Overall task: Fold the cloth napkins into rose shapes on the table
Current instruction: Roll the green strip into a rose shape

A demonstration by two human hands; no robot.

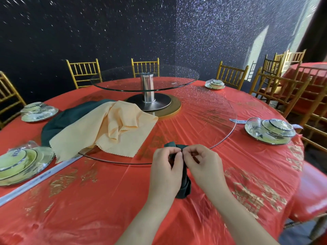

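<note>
A rolled dark green napkin [184, 184] stands upright between my hands above the red tablecloth [92, 200]. My left hand [165, 171] grips the roll's upper part with curled fingers. My right hand [203, 165] pinches the cloth at the top of the roll, fingertip to thumb. A peach napkin [109, 128] lies crumpled and spread on the glass turntable [212, 121], partly over another dark green napkin [70, 117].
Wrapped dish sets sit at the left [21, 163], far left [38, 111], back right [215, 84] and right [269, 130]. A raised glass tier on a metal post [147, 89] stands at the centre. Gold chairs [83, 71] ring the table.
</note>
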